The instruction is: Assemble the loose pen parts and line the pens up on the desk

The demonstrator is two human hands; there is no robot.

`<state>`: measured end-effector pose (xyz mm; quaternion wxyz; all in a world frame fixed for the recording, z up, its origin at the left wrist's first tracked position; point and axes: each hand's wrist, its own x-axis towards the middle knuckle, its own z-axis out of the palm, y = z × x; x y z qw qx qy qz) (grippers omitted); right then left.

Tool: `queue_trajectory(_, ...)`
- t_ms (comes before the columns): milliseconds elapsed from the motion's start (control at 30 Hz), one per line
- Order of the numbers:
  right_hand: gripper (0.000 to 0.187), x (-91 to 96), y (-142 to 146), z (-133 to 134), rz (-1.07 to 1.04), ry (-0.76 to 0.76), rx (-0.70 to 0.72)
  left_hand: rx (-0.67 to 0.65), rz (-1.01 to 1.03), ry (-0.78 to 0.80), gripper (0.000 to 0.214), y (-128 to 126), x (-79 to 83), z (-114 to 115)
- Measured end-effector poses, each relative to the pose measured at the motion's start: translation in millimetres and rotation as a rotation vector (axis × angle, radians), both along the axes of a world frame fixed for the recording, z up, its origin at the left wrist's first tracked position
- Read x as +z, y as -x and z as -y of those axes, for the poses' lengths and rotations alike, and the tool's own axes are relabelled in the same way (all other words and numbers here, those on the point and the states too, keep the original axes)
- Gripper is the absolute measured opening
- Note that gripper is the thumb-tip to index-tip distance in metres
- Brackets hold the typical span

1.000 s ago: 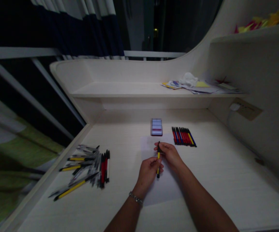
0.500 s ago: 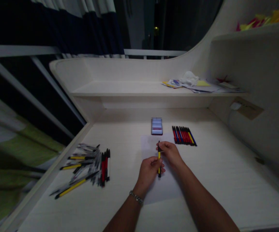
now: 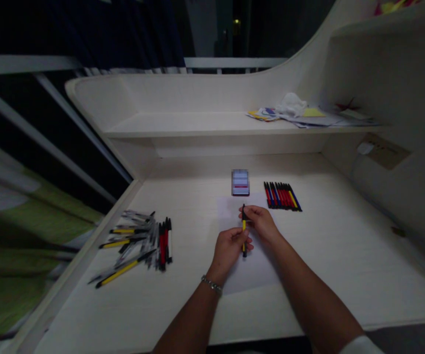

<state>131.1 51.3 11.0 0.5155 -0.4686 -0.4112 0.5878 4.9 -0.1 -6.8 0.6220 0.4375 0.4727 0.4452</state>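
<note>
Both hands grip one yellow-and-black pen (image 3: pixel 244 224), held nearly in line with my view above a white sheet of paper (image 3: pixel 256 275). My left hand (image 3: pixel 230 248) pinches its lower yellow barrel. Up at the black capped end, my right hand (image 3: pixel 262 222) closes its fingertips round it. To the right lies a neat row of red, blue and yellow pens (image 3: pixel 283 196) with black caps. On the left is a loose heap of clear pen parts (image 3: pixel 138 241), with several yellow-and-black pens among them. Red and white pens (image 3: pixel 165 241) lie along that heap's right side.
A phone (image 3: pixel 240 183) with a lit, blurred screen lies beyond the paper. Papers and a crumpled white tissue (image 3: pixel 291 104) rest on the shelf (image 3: pixel 197 132) at the back. A cable (image 3: pixel 367 194) runs down the right wall. White rails border the desk on the left.
My view has tilted down a little, so the desk and its contents sit higher in the picture. Both hands keep their hold on the yellow-and-black pen.
</note>
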Motion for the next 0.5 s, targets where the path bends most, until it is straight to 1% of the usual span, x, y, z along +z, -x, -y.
queue_trajectory(167, 0.034, 1.8, 0.0, 0.6, 0.07, -0.007, -0.081, -0.001, -0.059, -0.047, 0.042, -1.2, -1.3, 2.0)
queue_trajectory(233, 0.035, 1.8, -0.4, 0.9, 0.044, 0.003, -0.063, -0.004, -0.054, -0.043, 0.042, -1.1, -0.5, 1.7)
queue_trajectory(367, 0.038, 2.5, -2.1, 1.7, -0.047, 0.009, 0.028, -0.029, -0.021, -0.019, 0.04, -0.4, 0.2, 0.7)
queue_trajectory(433, 0.035, 2.8, -2.4, 2.2, -0.048, 0.005, 0.012, -0.032, -0.02, -0.023, 0.039, -0.3, -0.4, 1.2)
queue_trajectory(500, 0.033, 2.4, -1.6, 2.7, -0.018, -0.009, -0.032, -0.026, -0.046, -0.039, 0.038, -0.7, -1.2, 2.2)
